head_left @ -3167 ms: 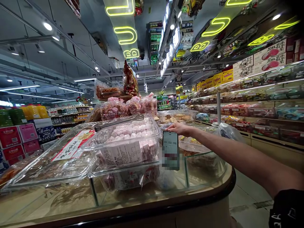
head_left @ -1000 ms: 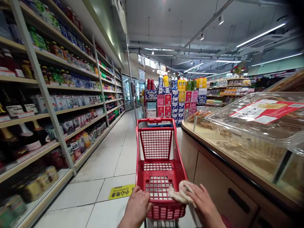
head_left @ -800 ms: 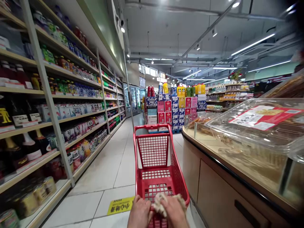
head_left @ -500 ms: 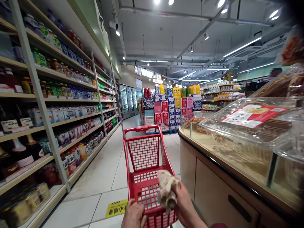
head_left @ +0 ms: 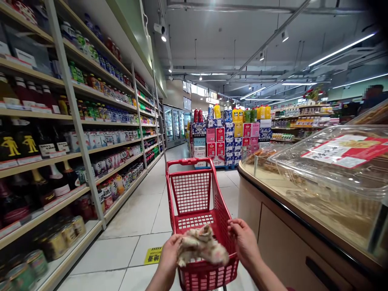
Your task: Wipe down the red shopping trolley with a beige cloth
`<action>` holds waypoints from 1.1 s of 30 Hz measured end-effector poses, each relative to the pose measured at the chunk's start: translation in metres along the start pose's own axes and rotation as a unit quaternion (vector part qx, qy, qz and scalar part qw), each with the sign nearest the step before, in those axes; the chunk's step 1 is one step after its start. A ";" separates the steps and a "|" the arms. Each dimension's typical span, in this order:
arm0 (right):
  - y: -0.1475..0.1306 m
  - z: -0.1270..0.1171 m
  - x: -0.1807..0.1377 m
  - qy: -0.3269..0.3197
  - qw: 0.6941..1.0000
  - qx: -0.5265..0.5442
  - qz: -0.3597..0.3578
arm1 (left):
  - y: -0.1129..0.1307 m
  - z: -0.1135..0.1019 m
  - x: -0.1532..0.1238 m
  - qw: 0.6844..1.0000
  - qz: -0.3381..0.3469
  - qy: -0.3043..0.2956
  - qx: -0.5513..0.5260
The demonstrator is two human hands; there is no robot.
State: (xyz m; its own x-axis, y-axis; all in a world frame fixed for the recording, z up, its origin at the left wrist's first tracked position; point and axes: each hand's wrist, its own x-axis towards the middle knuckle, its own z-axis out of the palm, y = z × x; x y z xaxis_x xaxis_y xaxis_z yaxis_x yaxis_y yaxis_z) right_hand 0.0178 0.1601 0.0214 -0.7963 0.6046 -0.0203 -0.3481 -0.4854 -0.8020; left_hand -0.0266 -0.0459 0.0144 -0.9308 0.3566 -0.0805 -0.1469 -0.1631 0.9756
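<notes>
Our left hand point(head_left: 169, 254) grips the cloth point(head_left: 199, 245) by its left end, thumb and fingers closed on it. Our right hand point(head_left: 245, 239) is off the cloth, held up by the right side of the red cart point(head_left: 190, 162), fingers bent in toward the thumb — can't tell whether they're fully closed or pinching anything small.

Cloth sits over the near end of the cart basket, bunched and a bit blurred, right end sagging above the near rim. Can't tell if it touches the plastic.

Status, our read: mid-handling. Done: cloth is picked up and out over the cart. Not done: it isn't folded, isn't spread flat and isn't put down. How much of the cart it has covered, we can't judge — no mark on the plastic tells us.

Around us: drink shelves point(head_left: 110, 155) to the left, yellow floor sign point(head_left: 153, 256) left of the cart, stacked cartons point(head_left: 220, 140) ahead, counter point(head_left: 251, 206) with a clear-lidded tray point(head_left: 325, 174) on the right.
</notes>
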 end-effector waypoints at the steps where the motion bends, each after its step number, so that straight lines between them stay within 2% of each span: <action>1: -0.007 -0.002 0.005 -0.002 0.999 -0.024 -0.022 | 0.002 -0.004 -0.001 1.000 0.007 0.018 -0.020; 2: -0.011 -0.002 0.007 -0.022 0.997 -0.064 -0.035 | 0.006 -0.006 -0.002 0.999 0.010 0.024 -0.036; 4: -0.011 0.005 0.001 -0.122 0.978 -0.166 -0.044 | 0.017 -0.001 -0.006 0.999 0.002 0.001 -0.055; 7: 0.002 0.026 -0.020 -0.328 0.907 -0.261 -0.042 | 0.042 0.013 -0.015 0.995 -0.019 -0.091 -0.036; 9: 0.009 0.034 -0.028 -0.390 0.871 -0.294 -0.045 | 0.062 0.016 -0.018 0.988 -0.026 -0.151 0.004; 11: 0.008 0.034 -0.026 -0.354 0.862 -0.355 -0.073 | 0.080 0.013 -0.018 0.983 -0.010 -0.163 0.090; 13: 0.003 0.029 -0.017 -0.270 0.862 -0.413 -0.117 | 0.089 0.009 -0.015 0.964 0.036 -0.089 0.249; 15: 0.000 0.026 -0.010 -0.199 0.877 -0.424 -0.111 | 0.085 0.012 -0.012 0.902 0.092 0.037 0.421; 16: -0.001 0.026 -0.009 -0.175 0.894 -0.404 -0.084 | 0.077 0.018 -0.011 0.868 0.115 0.085 0.475; 17: 0.000 0.026 -0.011 -0.162 0.915 -0.366 -0.051 | 0.067 0.025 -0.011 0.848 0.137 0.104 0.502; 18: 0.002 0.028 -0.015 -0.162 0.935 -0.314 -0.018 | 0.054 0.035 -0.012 0.844 0.157 0.099 0.503; 19: 0.005 0.028 -0.020 -0.176 0.951 -0.256 0.008 | 0.041 0.044 -0.014 0.855 0.177 0.061 0.483; 22: 0.013 0.023 -0.038 -0.228 0.961 -0.153 0.023 | 0.006 0.064 -0.022 0.896 0.208 -0.087 0.383; 25: 0.019 0.007 -0.041 -0.165 0.965 -0.202 -0.027 | -0.009 0.062 -0.025 0.908 0.178 -0.177 0.335; 27: 0.023 -0.003 -0.035 -0.104 0.958 -0.250 -0.088 | -0.012 0.050 -0.022 0.889 0.195 -0.159 0.382; 29: 0.034 -0.007 -0.029 -0.087 0.930 -0.308 -0.180 | -0.014 0.035 -0.017 0.846 0.223 -0.102 0.474; 30: 0.042 -0.007 -0.029 -0.103 0.902 -0.347 -0.236 | -0.017 0.027 -0.014 0.818 0.229 -0.079 0.522; 31: 0.052 -0.007 -0.030 -0.135 0.861 -0.390 -0.296 | -0.019 0.019 -0.011 0.791 0.229 -0.068 0.563; 33: 0.074 -0.008 -0.035 -0.218 0.751 -0.472 -0.407 | -0.025 0.005 -0.007 0.748 0.231 -0.075 0.617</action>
State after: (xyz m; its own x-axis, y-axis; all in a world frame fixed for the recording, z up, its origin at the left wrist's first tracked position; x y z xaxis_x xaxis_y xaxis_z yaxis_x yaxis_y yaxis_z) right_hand 0.0242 0.1086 -0.0420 -0.6680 0.0931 0.7383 -0.4652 0.7222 -0.5119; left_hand -0.0152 -0.0397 -0.0082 -0.7254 0.6382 0.2577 0.6861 0.6405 0.3449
